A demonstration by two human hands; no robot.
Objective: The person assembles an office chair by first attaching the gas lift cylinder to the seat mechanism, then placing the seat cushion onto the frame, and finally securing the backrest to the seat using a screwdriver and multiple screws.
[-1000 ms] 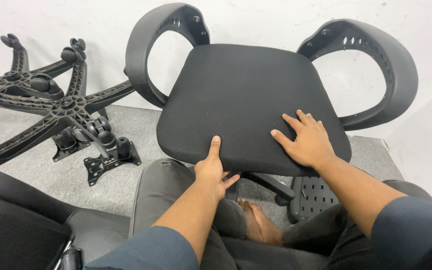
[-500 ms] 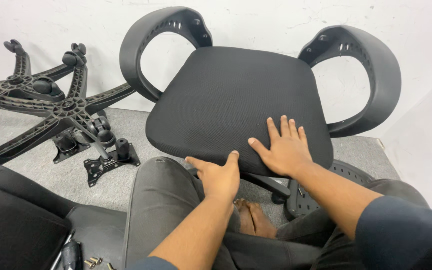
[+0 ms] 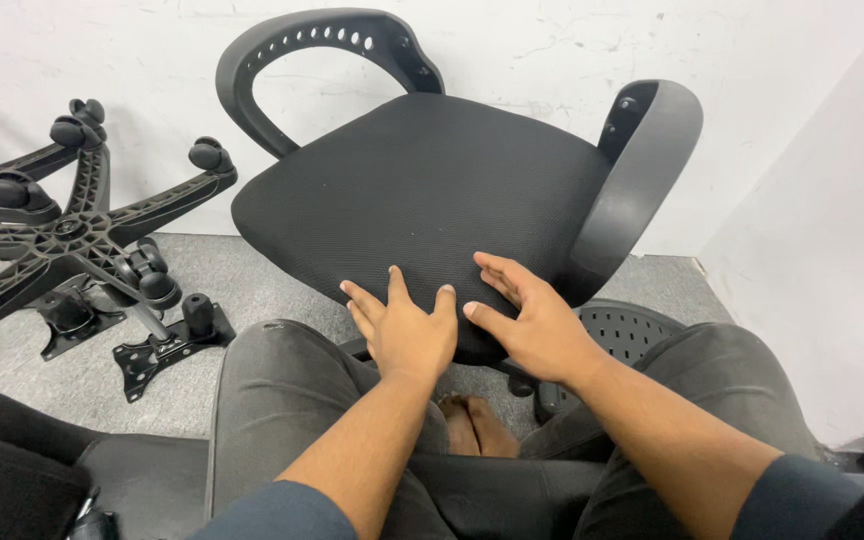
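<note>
A black mesh chair seat [image 3: 422,190] with two looped armrests, one on the left [image 3: 322,40] and one on the right [image 3: 642,170], stands tilted in front of my knees. My left hand [image 3: 404,328] lies flat with spread fingers on the seat's near corner. Beside it, my right hand [image 3: 532,325] rests palm down on the same corner, fingers apart. Neither hand holds anything. The seat's underside is mostly hidden.
Black star-shaped chair bases with casters [image 3: 72,230] lie upturned at the left by the white wall. A black metal mounting plate [image 3: 167,345] lies on the grey carpet. A perforated black plastic part [image 3: 632,335] sits under the seat. Black cushions [image 3: 22,470] fill the lower left.
The seat has turned clockwise, so its near corner points at me and the right armrest shows edge-on. My left hand moved from the front edge onto the top; both hands drew together.
</note>
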